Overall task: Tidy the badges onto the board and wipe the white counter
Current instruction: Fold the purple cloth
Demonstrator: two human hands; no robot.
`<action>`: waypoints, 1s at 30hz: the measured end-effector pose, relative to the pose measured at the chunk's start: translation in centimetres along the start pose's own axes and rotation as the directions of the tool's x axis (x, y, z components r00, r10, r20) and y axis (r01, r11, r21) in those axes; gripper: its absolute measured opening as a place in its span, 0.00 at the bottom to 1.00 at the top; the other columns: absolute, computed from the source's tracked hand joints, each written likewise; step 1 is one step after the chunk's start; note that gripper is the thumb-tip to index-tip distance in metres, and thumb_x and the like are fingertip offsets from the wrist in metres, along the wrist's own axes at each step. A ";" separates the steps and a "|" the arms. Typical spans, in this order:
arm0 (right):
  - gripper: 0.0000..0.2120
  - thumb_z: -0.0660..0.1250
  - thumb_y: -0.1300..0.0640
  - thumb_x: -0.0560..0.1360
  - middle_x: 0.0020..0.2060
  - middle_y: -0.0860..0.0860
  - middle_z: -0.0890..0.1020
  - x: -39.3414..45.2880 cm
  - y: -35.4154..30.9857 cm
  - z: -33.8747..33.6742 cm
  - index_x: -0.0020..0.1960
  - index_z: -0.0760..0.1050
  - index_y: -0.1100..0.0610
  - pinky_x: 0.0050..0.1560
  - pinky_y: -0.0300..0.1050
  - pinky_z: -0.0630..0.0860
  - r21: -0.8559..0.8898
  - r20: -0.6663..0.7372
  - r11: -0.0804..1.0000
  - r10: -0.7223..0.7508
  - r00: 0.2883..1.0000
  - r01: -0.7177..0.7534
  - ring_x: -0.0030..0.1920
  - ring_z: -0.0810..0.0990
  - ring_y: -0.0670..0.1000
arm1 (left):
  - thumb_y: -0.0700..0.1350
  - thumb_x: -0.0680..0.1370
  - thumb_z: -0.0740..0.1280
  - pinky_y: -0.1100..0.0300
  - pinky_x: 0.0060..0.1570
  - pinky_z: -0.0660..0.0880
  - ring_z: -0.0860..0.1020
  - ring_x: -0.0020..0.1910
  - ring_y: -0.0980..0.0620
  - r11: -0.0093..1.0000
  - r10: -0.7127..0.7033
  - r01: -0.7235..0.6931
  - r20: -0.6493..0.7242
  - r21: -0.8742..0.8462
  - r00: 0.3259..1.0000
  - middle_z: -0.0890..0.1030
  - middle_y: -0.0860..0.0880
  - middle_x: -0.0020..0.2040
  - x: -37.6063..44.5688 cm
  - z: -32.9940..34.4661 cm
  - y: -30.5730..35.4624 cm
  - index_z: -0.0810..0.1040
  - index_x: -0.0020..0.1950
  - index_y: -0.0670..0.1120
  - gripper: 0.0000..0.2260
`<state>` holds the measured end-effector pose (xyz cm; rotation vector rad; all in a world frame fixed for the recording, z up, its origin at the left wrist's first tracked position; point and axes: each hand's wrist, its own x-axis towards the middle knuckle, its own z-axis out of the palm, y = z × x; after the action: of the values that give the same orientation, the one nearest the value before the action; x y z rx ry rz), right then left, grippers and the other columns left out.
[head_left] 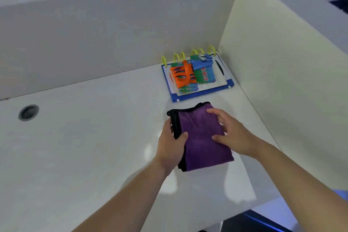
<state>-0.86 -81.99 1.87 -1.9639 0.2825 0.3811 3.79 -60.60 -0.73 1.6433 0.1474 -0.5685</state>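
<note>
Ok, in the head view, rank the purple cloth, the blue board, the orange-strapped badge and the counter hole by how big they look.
1. Purple cloth and blue board: look about alike; the cloth lies nearer the camera, so no ranking.
2. Orange-strapped badge.
3. Counter hole, smallest.

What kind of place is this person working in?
Probably a reception or exhibition desk: a white counter with partition walls, a cable hole, and lanyard badges stacked on a blue-edged board.
</note>
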 end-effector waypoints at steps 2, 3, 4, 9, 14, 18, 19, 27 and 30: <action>0.35 0.71 0.67 0.77 0.69 0.42 0.74 0.0 1.4 -2.1 0.75 0.65 0.39 0.59 0.48 0.83 -0.013 0.005 1.000 0.003 1.000 -0.003 0.60 0.81 0.44 | 0.41 0.80 0.68 0.52 0.50 0.84 0.82 0.52 0.59 1.000 -0.014 0.014 -0.003 -0.016 1.000 0.81 0.58 0.56 0.2 2.4 -0.1 0.70 0.70 0.58 0.21; 0.35 0.71 0.68 0.77 0.69 0.41 0.74 0.1 2.0 -3.0 0.74 0.65 0.39 0.59 0.47 0.82 -0.024 0.009 1.000 0.004 1.000 -0.004 0.60 0.81 0.44 | 0.41 0.80 0.68 0.51 0.50 0.84 0.82 0.52 0.57 1.000 -0.019 0.019 -0.005 -0.022 1.000 0.81 0.57 0.56 0.4 3.5 -0.1 0.70 0.71 0.57 0.22; 0.36 0.71 0.68 0.77 0.68 0.41 0.74 0.1 2.6 -3.8 0.74 0.65 0.38 0.59 0.46 0.82 -0.037 0.013 0.999 0.004 1.000 -0.004 0.60 0.81 0.43 | 0.41 0.80 0.68 0.51 0.50 0.84 0.82 0.53 0.56 0.999 -0.024 0.024 -0.009 -0.025 1.000 0.81 0.56 0.57 0.5 4.5 -0.1 0.69 0.72 0.56 0.22; 0.37 0.70 0.70 0.76 0.65 0.35 0.75 0.3 5.1 -6.4 0.74 0.65 0.38 0.52 0.32 0.78 -0.108 -0.016 0.994 -0.014 1.000 0.012 0.57 0.81 0.39 | 0.44 0.81 0.68 0.51 0.50 0.84 0.83 0.54 0.53 0.994 -0.072 0.070 -0.027 -0.079 0.997 0.81 0.54 0.58 0.8 8.5 -0.4 0.69 0.71 0.59 0.21; 0.37 0.70 0.69 0.75 0.61 0.39 0.79 1.0 6.8 -6.8 0.75 0.65 0.40 0.49 0.30 0.77 -0.232 -0.058 0.973 0.006 0.998 -0.019 0.52 0.82 0.39 | 0.42 0.81 0.65 0.50 0.55 0.82 0.81 0.55 0.54 0.997 -0.074 0.075 -0.033 0.033 0.997 0.81 0.59 0.56 1.4 10.1 -1.2 0.68 0.72 0.60 0.22; 0.34 0.72 0.62 0.76 0.75 0.44 0.67 1.2 7.1 -6.1 0.77 0.65 0.45 0.63 0.44 0.74 -0.509 -0.119 0.861 -0.048 0.992 -0.020 0.70 0.70 0.48 | 0.42 0.77 0.66 0.58 0.60 0.75 0.73 0.62 0.57 0.912 0.117 -0.077 -0.076 0.404 0.990 0.72 0.62 0.62 1.5 9.5 -1.5 0.60 0.75 0.62 0.30; 0.32 0.71 0.59 0.76 0.78 0.46 0.63 1.4 6.9 -6.0 0.77 0.65 0.45 0.61 0.46 0.74 -0.580 -0.155 0.814 -0.068 0.986 -0.035 0.73 0.67 0.51 | 0.43 0.77 0.66 0.58 0.62 0.71 0.68 0.65 0.56 0.846 0.185 -0.114 -0.087 0.520 0.979 0.69 0.58 0.67 1.7 9.2 -1.5 0.58 0.78 0.59 0.32; 0.30 0.64 0.60 0.82 0.82 0.53 0.58 2.4 6.6 -4.7 0.81 0.61 0.54 0.79 0.50 0.61 -0.725 -0.087 0.689 -0.097 0.991 0.003 0.81 0.57 0.54 | 0.56 0.83 0.59 0.50 0.78 0.53 0.50 0.81 0.48 0.264 0.286 -0.362 0.286 0.894 0.914 0.54 0.49 0.83 3.5 7.6 -2.8 0.60 0.81 0.54 0.26; 0.31 0.61 0.59 0.84 0.84 0.53 0.52 2.6 7.0 -4.4 0.83 0.53 0.53 0.81 0.53 0.56 -0.751 -0.067 0.659 -0.014 0.998 -0.041 0.82 0.52 0.56 | 0.58 0.84 0.58 0.47 0.79 0.54 0.51 0.81 0.47 0.183 0.271 -0.361 0.306 0.915 0.913 0.53 0.48 0.83 3.8 7.6 -3.1 0.58 0.81 0.54 0.26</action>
<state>-0.39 -88.95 -3.33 -2.8138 0.1902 0.4943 3.71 -68.22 -5.52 2.7823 -0.8032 -0.3689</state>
